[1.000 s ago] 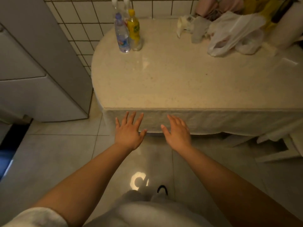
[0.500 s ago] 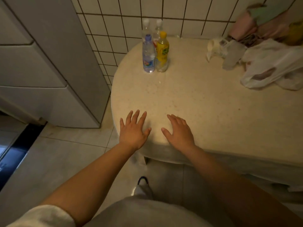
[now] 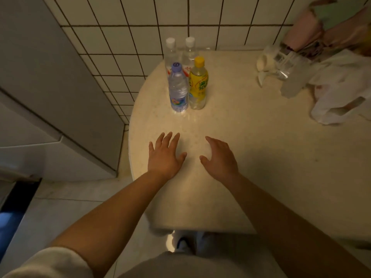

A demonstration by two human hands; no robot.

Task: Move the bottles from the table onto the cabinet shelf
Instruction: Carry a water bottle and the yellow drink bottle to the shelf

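Several bottles stand close together at the far left of the beige table (image 3: 251,157), near the tiled wall. In front are a clear water bottle with a purple cap (image 3: 177,89) and a yellow-capped bottle with a yellow label (image 3: 198,85). Behind them two clear bottles with white caps (image 3: 170,49) (image 3: 190,48) are partly hidden. My left hand (image 3: 165,155) and my right hand (image 3: 219,156) hover over the table, short of the bottles, fingers spread and holding nothing.
A grey cabinet (image 3: 46,101) stands to the left of the table, against the tiled wall. White plastic bags (image 3: 341,91), a clear container (image 3: 291,75) and pink fabric (image 3: 325,27) crowd the table's far right. Tiled floor (image 3: 60,213) lies below left.
I have stepped up to the table; both hands moved forward from past its front edge to over its top, nearer the bottles. The right hand's fingers have curled slightly.
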